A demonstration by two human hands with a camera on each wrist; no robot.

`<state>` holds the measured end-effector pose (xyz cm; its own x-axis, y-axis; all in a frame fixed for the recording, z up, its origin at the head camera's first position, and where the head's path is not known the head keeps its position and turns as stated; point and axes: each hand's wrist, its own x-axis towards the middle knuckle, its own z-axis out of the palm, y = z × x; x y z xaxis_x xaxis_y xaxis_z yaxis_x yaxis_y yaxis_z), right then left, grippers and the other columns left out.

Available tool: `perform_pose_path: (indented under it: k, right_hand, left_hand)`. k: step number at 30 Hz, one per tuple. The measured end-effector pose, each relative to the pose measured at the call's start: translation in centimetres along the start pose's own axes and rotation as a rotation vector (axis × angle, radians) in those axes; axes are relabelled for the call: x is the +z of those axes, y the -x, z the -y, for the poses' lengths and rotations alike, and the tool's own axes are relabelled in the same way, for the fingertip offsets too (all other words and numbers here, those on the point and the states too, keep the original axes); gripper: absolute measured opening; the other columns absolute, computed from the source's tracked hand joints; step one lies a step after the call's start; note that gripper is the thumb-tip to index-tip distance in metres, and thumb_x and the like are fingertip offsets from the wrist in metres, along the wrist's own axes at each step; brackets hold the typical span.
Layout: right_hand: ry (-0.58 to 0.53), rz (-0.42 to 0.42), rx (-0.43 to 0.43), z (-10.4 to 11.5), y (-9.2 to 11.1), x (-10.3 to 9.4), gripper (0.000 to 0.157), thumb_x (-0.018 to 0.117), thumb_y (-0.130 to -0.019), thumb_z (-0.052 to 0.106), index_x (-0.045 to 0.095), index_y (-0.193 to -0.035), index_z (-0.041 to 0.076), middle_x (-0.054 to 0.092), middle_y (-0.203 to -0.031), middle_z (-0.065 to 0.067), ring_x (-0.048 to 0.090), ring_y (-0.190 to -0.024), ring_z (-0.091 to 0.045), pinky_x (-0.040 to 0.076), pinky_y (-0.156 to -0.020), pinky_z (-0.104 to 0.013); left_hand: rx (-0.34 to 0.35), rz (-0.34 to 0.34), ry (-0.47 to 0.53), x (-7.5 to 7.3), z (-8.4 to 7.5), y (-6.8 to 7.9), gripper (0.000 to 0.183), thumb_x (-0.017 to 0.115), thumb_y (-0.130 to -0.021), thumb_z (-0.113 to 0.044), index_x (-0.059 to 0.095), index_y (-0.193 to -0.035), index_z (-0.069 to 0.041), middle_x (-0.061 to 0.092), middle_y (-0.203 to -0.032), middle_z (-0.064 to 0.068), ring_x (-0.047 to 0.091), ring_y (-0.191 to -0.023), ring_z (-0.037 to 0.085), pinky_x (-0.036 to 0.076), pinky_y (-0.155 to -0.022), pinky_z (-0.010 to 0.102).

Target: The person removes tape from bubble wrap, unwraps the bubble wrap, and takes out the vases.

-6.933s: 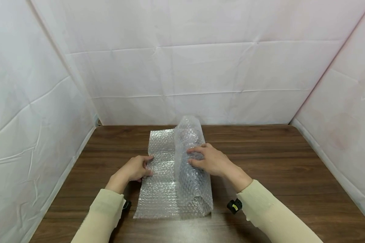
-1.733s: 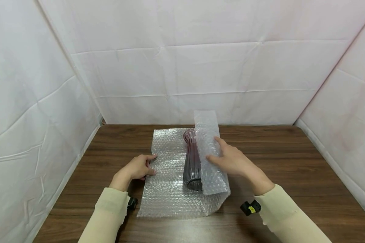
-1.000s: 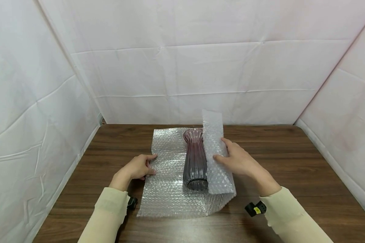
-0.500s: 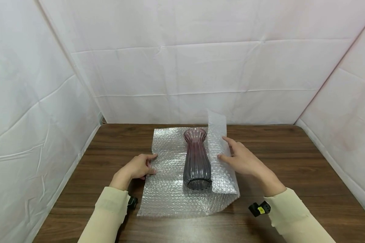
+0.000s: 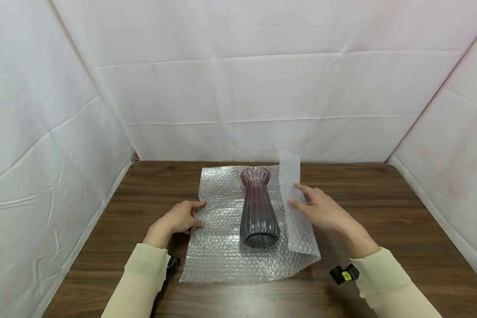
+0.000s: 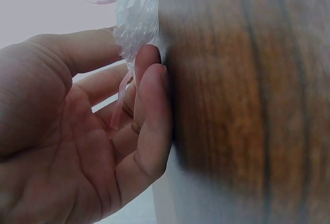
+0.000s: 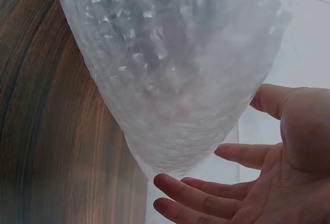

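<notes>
A ribbed glass vase (image 5: pixel 259 212), pinkish at the neck and grey toward the base, lies on a sheet of bubble wrap (image 5: pixel 218 260). Its base faces me. My left hand (image 5: pixel 179 218) pinches the sheet's left edge; in the left wrist view the wrap (image 6: pixel 136 12) sits between thumb and fingers. At the right, a raised flap of the wrap curls over beside the vase, apart from it. My right hand (image 5: pixel 322 210) touches that flap from outside with extended fingers. The right wrist view shows the flap's translucent curve (image 7: pixel 175 95) against the thumb and fingertips.
Brown wooden table (image 5: pixel 381 212) lies under everything, with bare wood on both sides of the wrap. White cloth walls (image 5: pixel 270 88) stand behind it and along the left and right. A black wrist device (image 5: pixel 344 274) hangs by the right sleeve.
The flap that covered the vase has swung back to the right along with my right hand, leaving the vase uncovered. My left hand stays at the left edge.
</notes>
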<state>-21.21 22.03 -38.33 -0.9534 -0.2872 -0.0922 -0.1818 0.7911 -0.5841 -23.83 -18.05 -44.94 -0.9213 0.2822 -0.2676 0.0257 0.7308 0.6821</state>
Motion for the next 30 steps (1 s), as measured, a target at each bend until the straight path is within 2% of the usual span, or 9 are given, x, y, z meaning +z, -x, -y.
perform_pose_path:
  k: [3, 9, 20, 30]
  right_hand:
    - [0.002, 0.007, 0.018, -0.1, 0.1, -0.2, 0.082, 0.048, -0.105, 0.060, 0.029, -0.164, 0.007, 0.032, -0.162, -0.033, 0.041, -0.144, -0.052, 0.039, -0.113, -0.068]
    - [0.047, 0.012, 0.047, -0.3, 0.3, -0.6, 0.087, 0.046, -0.103, 0.067, 0.030, -0.163, 0.006, 0.037, -0.160, -0.032, 0.045, -0.142, -0.051, 0.041, -0.111, -0.069]
    - [0.029, 0.025, 0.069, -1.6, 0.7, -1.2, 0.091, 0.047, -0.103, 0.065, 0.029, -0.162, -0.002, 0.046, -0.153, -0.033, 0.049, -0.140, -0.049, 0.043, -0.110, -0.066]
    - [0.033, 0.055, 0.129, -3.0, 1.4, -1.8, 0.094, 0.044, -0.102, 0.069, 0.026, -0.163, 0.000, 0.046, -0.153, -0.032, 0.048, -0.139, -0.052, 0.047, -0.104, -0.067]
  left_hand:
    - [0.004, 0.000, 0.000, -0.1, -0.1, 0.0, 0.074, 0.079, -0.091, -0.010, 0.045, -0.157, -0.012, 0.054, -0.079, 0.006, 0.051, -0.060, 0.015, 0.055, -0.056, 0.030]
    - [0.002, 0.003, 0.004, -0.1, -0.1, 0.1, 0.074, 0.079, -0.092, -0.010, 0.045, -0.157, -0.012, 0.054, -0.079, 0.007, 0.052, -0.060, 0.015, 0.054, -0.055, 0.029]
    - [-0.004, 0.002, 0.007, -0.1, -0.2, 0.0, 0.074, 0.079, -0.091, -0.010, 0.046, -0.157, -0.012, 0.054, -0.078, 0.006, 0.052, -0.060, 0.015, 0.056, -0.056, 0.030]
    - [-0.006, 0.001, 0.006, 0.0, -0.1, -0.1, 0.074, 0.079, -0.091, -0.010, 0.046, -0.157, -0.012, 0.055, -0.078, 0.007, 0.053, -0.060, 0.015, 0.056, -0.056, 0.030]
